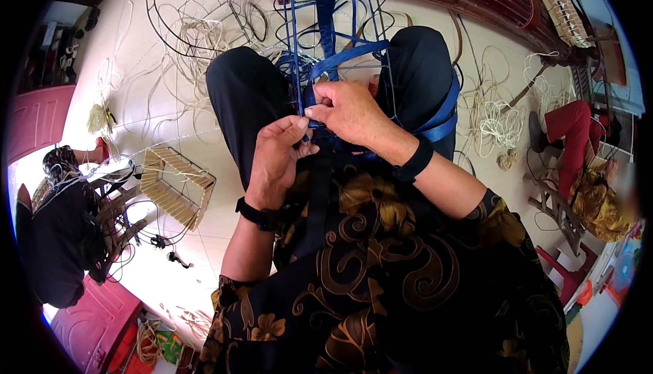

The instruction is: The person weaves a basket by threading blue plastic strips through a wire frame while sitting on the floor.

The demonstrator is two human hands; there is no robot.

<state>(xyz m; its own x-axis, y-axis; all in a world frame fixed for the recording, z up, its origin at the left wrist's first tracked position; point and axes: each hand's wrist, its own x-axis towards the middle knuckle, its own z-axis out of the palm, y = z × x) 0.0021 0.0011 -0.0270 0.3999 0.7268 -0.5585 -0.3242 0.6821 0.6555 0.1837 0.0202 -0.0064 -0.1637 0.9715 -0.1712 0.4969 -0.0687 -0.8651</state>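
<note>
A blue wire basket frame (331,6) lies between my knees, its near end at my hands. A flat blue plastic strap (354,52) runs across the frame and loops over my right thigh as a wider band (442,119). My left hand (277,156) pinches the strap at the frame's near edge with thumb and forefinger. My right hand (350,110) is closed over the same spot, gripping the strap against the wire. Both wrists wear black bands.
A bare dark wire frame (183,13) and loose pale cords lie on the tiled floor ahead left. A half-woven tan basket (175,182) sits at left. One person sits at far left (58,238), another in red trousers at right (578,142). White cord coils (500,125) lie right.
</note>
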